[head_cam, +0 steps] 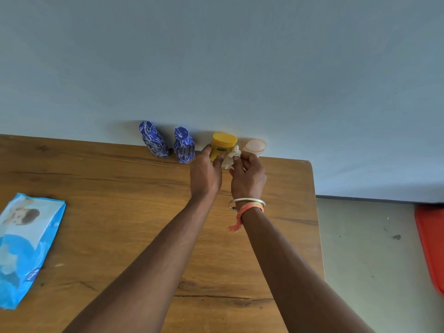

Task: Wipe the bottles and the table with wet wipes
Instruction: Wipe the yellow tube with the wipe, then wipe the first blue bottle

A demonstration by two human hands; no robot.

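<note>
Along the wall at the back of the wooden table [108, 188] stand two blue patterned bottles [153, 139] [184, 145], a yellow jar [223, 145] and a pale clear jar [255, 146]. My left hand [205, 174] grips the yellow jar from its left side. My right hand [247, 175] pinches a crumpled white wet wipe [231, 157] against the jar's right side. The lower part of the yellow jar is hidden behind my fingers.
A blue pack of wet wipes [24, 246] lies flat at the table's left front. The table's right edge runs near my right arm, with grey floor [360, 248] beyond it and a red mat [432, 246] at the far right.
</note>
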